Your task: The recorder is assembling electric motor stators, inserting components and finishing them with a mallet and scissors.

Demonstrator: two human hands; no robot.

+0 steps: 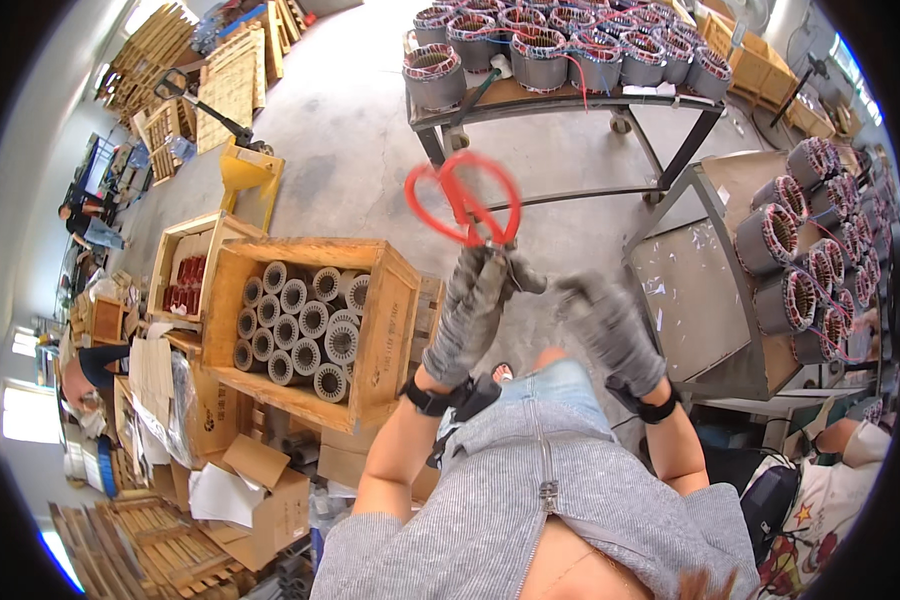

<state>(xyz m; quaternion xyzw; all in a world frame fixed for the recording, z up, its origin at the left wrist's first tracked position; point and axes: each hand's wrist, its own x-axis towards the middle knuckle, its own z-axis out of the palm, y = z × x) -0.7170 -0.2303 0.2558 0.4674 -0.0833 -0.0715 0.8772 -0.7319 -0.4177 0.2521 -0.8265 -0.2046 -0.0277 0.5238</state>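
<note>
My left hand [475, 310], in a grey work glove, is closed around the lower part of a pair of scissors [457, 200]. Their red looped handles point up and away from me, slightly blurred, while the blades are hidden by the glove. To the right, my right hand [615, 325] wears a matching glove and is apart from the scissors. Motion smears its fingers, and I see nothing held in it. Both hands are in front of my body, above the floor.
A wheeled metal table [560, 110] ahead bears several wound motor stators [435, 75]. More stators [767, 238] stand on a cart [685, 290] at right. A wooden crate [385, 330] of bare cores sits at left, with a yellow pallet jack [250, 180] beyond. Other people are at far left.
</note>
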